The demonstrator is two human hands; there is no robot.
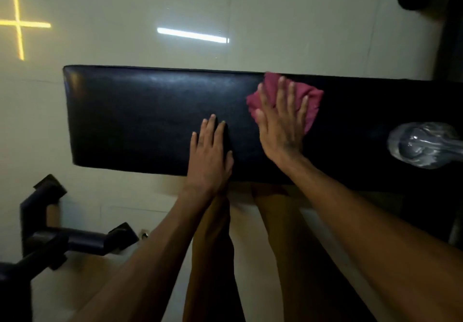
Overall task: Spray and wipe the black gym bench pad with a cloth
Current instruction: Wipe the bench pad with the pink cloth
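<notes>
wiping stage, looks like | right hand [281, 121] flat, fingers spread, pressing cloth [310, 101] onto bench pad [150, 111] | left hand [210, 151] flat, bare, bracing near edge | pad's long axis runs left-right, unwiped stretch lies left of cloth, past left hand | count: 1 cloth, 1 pad, 1 clear bottle [423, 145] lying at right end
</notes>
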